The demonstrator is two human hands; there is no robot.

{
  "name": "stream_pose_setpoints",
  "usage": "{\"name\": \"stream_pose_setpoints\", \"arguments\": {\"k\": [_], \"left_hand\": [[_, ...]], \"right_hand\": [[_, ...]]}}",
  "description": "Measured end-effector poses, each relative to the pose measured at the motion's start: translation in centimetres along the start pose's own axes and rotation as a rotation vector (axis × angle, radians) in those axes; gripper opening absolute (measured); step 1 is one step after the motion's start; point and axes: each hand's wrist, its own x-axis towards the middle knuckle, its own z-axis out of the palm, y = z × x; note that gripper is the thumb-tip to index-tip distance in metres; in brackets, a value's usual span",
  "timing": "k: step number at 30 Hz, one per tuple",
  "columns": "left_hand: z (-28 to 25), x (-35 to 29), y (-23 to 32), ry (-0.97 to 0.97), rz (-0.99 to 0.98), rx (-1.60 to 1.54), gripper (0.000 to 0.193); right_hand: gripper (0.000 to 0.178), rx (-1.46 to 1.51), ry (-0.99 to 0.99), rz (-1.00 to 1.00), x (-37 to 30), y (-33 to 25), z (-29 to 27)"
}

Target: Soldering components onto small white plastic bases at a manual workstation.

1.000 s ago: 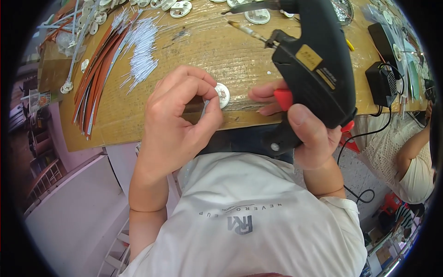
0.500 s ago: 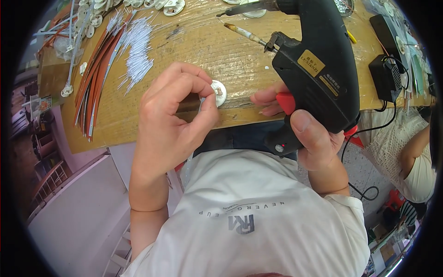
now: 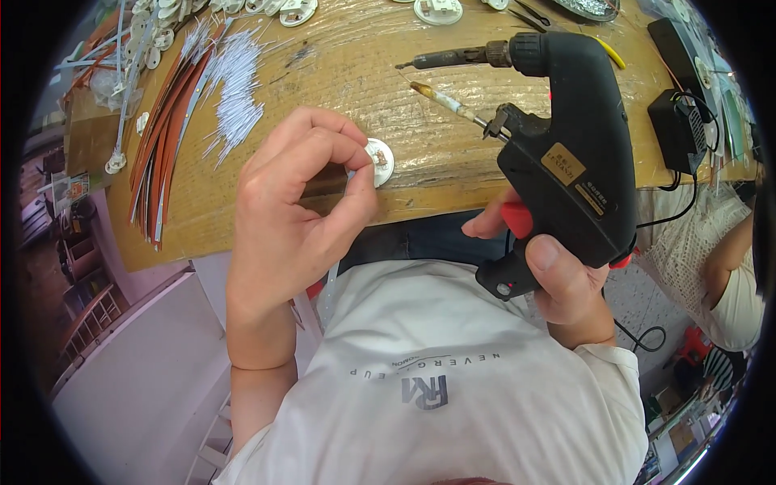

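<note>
My left hand [image 3: 295, 194] is closed in a pinch at the table's near edge, thumb and forefinger together at the side of a round white disc [image 3: 378, 164]. The disc has small copper-coloured parts on its face. A thin pale strip [image 3: 329, 295] hangs below this hand over the table edge and seems to run up into the pinch, mostly hidden by the fingers. My right hand [image 3: 558, 271] grips a black soldering gun [image 3: 594, 129] with a red trigger. Its iron tip and the thin feed tube above point left, raised and apart from the disc.
Brown-orange strips [image 3: 170, 141] and a pile of short white wires [image 3: 236, 89] lie on the left of the wooden table [image 3: 323, 73]. More white discs [image 3: 437, 10] sit at the back. Tweezers [image 3: 529, 14], a black power adapter [image 3: 675, 133] and its cable are at the right, near another person's arm [image 3: 731, 250].
My right hand has drawn the soldering gun right and toward me, its tip moving away from the disc. My left hand and the disc have shifted slightly left.
</note>
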Motion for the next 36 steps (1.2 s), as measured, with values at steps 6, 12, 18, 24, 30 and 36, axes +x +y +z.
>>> {"name": "stream_pose_setpoints", "arguments": {"k": [6, 12, 18, 24, 30, 36], "left_hand": [[0.1, 0.0, -0.1, 0.007, -0.001, -0.026, 0.006], [0.1, -0.1, 0.0, 0.012, -0.019, -0.019, 0.006], [0.3, -0.2, -0.2, 0.033, -0.003, -0.009, 0.007], [0.6, -0.2, -0.4, 0.076, 0.018, -0.013, 0.01], [0.6, -0.2, -0.4, 0.079, 0.019, -0.017, 0.01], [0.6, -0.3, -0.5, 0.053, 0.025, -0.012, 0.008]], "right_hand": [[0.074, 0.007, 0.004, -0.003, 0.0, 0.6, -0.3], [0.073, -0.002, -0.011, 0.013, -0.6, 1.3, -1.2], [0.066, 0.085, -0.024, 0.057, -1.2, 2.9, -2.0], [0.054, 0.085, -0.116, -0.033, -1.4, 4.5, -3.0], [0.047, -0.016, -0.208, -0.17, -1.1, 5.4, -3.3], [0.047, -0.003, -0.212, -0.153, -0.9, 5.2, -3.0]]}}
